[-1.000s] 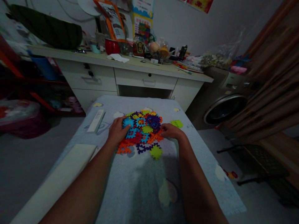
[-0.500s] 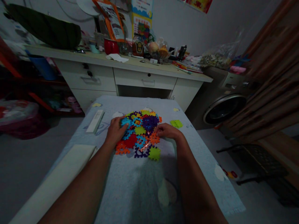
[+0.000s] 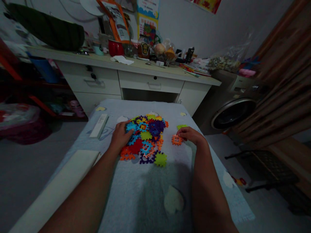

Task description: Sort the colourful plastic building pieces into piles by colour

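A heap of colourful toothed plastic building tiles [image 3: 145, 136] lies on the cloth-covered table. My left hand [image 3: 120, 135] rests against the heap's left side, thumb and fingers apart, touching a light blue tile [image 3: 131, 127]; some fingertips are hidden. To the right of the heap, my right hand [image 3: 191, 135] pinches an orange tile [image 3: 176, 139] with a window-like cut-out by its right edge. Just behind that hand, a lime green tile [image 3: 181, 126] lies partly covered. At the heap's near edge are a purple open-framed tile [image 3: 145, 158] and another lime green tile [image 3: 160, 159].
A narrow white box [image 3: 99, 126] lies on the table's left side, with a long pale board-like object [image 3: 73, 174] nearer me. Behind the table stands a white desk [image 3: 97, 77] crowded with jars and packets. A washing machine [image 3: 233, 103] is at the right.
My right hand has moved right from the heap's edge, carrying the orange tile away and partly covering the lone lime green tile. My left hand has stayed in place.
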`<state>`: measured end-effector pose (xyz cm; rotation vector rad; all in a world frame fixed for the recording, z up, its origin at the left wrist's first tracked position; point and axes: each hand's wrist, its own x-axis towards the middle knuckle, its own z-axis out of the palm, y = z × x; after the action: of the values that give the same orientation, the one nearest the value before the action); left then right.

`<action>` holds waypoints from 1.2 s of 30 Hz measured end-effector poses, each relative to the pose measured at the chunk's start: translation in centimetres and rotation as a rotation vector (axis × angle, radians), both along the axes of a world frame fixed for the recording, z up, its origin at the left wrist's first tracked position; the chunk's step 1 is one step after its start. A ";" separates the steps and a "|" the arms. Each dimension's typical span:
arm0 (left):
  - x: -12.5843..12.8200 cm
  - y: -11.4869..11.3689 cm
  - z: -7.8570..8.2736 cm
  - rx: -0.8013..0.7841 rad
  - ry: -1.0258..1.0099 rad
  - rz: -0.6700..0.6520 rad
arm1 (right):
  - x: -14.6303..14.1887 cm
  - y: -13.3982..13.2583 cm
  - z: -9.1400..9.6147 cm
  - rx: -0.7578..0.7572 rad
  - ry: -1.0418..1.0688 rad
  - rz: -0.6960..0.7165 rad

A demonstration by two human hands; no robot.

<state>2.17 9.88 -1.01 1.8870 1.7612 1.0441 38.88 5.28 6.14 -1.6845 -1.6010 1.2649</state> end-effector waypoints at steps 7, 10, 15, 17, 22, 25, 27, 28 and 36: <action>0.0 0.1 -0.2 0.007 0.021 -0.009 | 4.1 0.2 -1.8 0.059 -0.308 -0.355; 0.0 0.1 -0.2 0.013 0.027 -0.015 | 4.4 0.4 -1.8 0.018 -0.388 -0.387; 0.0 0.0 0.0 0.003 0.029 -0.017 | 3.9 -0.1 -1.1 0.117 -0.481 -0.462; 0.0 0.0 0.0 0.006 0.033 -0.023 | 3.5 -0.5 -0.8 0.118 -0.478 -0.462; 0.0 0.2 -0.3 0.009 0.044 -0.020 | 2.0 -2.2 -1.1 0.002 -0.663 -0.373; 0.0 0.2 -0.4 0.007 0.043 -0.012 | 1.2 -3.3 -1.6 0.013 -0.814 -0.345; 0.0 0.2 -0.4 0.000 0.039 -0.010 | 1.0 -3.8 -2.0 0.050 -0.876 -0.338; 0.0 0.1 -0.4 -0.001 0.036 -0.009 | 1.1 -4.0 -2.1 0.075 -0.900 -0.343; 0.0 0.2 -0.5 0.039 0.013 -0.023 | 1.7 -4.7 -3.6 0.204 -0.927 -0.357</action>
<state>2.16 10.04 -1.50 1.9368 1.7338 1.0674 40.58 0.58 2.55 -2.4379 -1.6652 0.0952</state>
